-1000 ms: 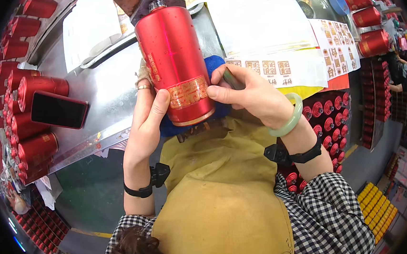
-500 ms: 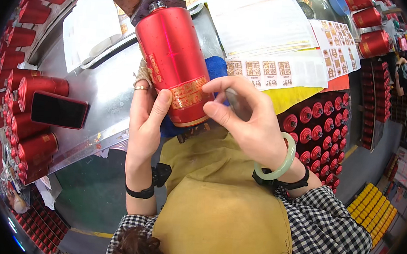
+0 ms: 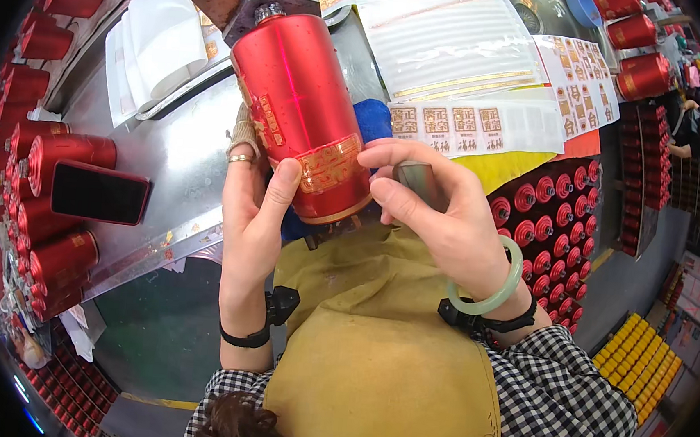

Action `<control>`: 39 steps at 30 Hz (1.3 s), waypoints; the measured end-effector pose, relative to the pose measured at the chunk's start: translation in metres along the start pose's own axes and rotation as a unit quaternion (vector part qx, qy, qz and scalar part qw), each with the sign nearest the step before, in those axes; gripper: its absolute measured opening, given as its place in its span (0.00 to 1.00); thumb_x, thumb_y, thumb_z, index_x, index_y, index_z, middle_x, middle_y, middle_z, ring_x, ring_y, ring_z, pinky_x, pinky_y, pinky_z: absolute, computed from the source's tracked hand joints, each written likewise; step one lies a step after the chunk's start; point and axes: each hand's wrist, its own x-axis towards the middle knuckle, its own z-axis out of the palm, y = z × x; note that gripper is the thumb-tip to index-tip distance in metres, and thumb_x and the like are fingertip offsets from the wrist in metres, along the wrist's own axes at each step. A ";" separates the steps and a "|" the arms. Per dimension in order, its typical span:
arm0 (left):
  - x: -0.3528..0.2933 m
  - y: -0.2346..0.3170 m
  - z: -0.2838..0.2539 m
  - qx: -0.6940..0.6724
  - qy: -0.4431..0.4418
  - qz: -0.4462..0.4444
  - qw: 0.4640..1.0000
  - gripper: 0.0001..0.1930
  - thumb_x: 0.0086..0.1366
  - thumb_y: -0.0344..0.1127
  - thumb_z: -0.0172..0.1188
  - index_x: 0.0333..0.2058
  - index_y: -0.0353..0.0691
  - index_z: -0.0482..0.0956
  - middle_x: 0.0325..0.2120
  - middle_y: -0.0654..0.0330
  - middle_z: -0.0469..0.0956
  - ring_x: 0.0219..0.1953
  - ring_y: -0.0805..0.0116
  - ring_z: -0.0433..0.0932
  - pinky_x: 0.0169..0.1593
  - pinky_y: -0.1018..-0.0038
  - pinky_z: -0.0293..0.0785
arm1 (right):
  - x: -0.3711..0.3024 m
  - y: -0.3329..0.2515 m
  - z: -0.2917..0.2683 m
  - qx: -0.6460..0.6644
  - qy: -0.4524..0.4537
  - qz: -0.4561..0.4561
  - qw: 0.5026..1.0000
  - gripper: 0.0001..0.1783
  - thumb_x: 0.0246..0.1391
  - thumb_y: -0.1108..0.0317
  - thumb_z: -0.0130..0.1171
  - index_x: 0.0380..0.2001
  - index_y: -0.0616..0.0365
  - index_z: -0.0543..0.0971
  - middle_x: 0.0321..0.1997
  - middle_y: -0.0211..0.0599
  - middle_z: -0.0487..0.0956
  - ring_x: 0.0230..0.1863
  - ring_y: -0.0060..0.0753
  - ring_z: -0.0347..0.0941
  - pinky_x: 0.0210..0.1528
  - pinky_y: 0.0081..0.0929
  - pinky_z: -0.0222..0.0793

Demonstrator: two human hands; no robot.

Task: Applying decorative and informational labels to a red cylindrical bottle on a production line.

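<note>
In front of me a shiny red bottle (image 3: 295,83) lies tilted, its dark neck against a metal fixture (image 3: 272,11) at the top. My left hand (image 3: 253,211) is closed round its left side, the thumb pressed near the lower end; knitted fabric covers some of its fingers. Gold decals (image 3: 329,164) sit on the bottle's wall, one beside that thumb. My right hand (image 3: 461,215) is curled at the bottle's lower right edge, thumb and forefinger near the decal. Tucked inside those fingers is a small grey-green block (image 3: 416,178), partly hidden. Whether the right fingertips touch the bottle, I cannot tell.
A blue cloth (image 3: 372,120) bunches behind the bottle. Printed decal sheets (image 3: 472,129) and clear film (image 3: 446,45) lie at the upper right. On the left are a phone (image 3: 99,192) and several red bottles (image 3: 71,155). Many capped bottles (image 3: 547,226) stand at right.
My right hand has shifted slightly right and down, showing more of the block. The bottle and my left hand have moved down a little.
</note>
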 end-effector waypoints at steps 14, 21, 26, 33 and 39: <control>-0.001 0.007 0.014 0.008 0.035 -0.003 0.999 0.33 0.77 0.30 0.56 0.74 0.28 0.53 0.68 0.50 0.67 0.69 0.63 0.67 0.72 0.65 0.63 | 0.027 0.014 -0.004 -0.083 0.009 -0.063 0.994 0.09 0.65 0.68 0.67 0.41 0.62 0.80 0.32 0.24 0.78 0.34 0.13 0.69 0.38 0.18 0.67; -0.002 0.016 0.012 -0.030 0.026 -0.008 0.999 0.33 0.79 0.32 0.52 0.75 0.29 0.49 0.71 0.47 0.62 0.71 0.59 0.65 0.73 0.62 0.60 | 0.026 0.012 0.002 -0.133 0.045 -0.135 0.981 0.07 0.64 0.74 0.65 0.43 0.61 0.80 0.34 0.24 0.77 0.33 0.12 0.68 0.37 0.17 0.67; -0.004 0.012 0.004 -0.050 0.012 0.000 0.999 0.36 0.77 0.28 0.53 0.76 0.29 0.46 0.73 0.45 0.59 0.74 0.57 0.62 0.75 0.61 0.58 | 0.024 0.004 0.002 -0.088 0.024 -0.133 0.987 0.10 0.64 0.77 0.62 0.48 0.62 0.79 0.36 0.22 0.75 0.35 0.10 0.68 0.38 0.14 0.66; -0.006 0.007 -0.001 -0.035 0.026 -0.006 0.999 0.39 0.71 0.24 0.59 0.76 0.27 0.49 0.71 0.47 0.62 0.73 0.58 0.63 0.75 0.61 0.58 | 0.014 -0.016 0.006 -0.032 -0.036 -0.079 0.996 0.08 0.65 0.77 0.59 0.46 0.63 0.80 0.36 0.22 0.74 0.35 0.11 0.68 0.39 0.15 0.65; -0.003 0.010 0.002 -0.025 0.036 0.002 0.999 0.40 0.69 0.25 0.62 0.74 0.25 0.51 0.68 0.48 0.66 0.70 0.59 0.67 0.74 0.62 0.60 | 0.024 -0.002 0.011 -0.199 0.034 -0.207 0.957 0.10 0.59 0.77 0.67 0.44 0.62 0.80 0.35 0.31 0.79 0.36 0.21 0.73 0.41 0.21 0.70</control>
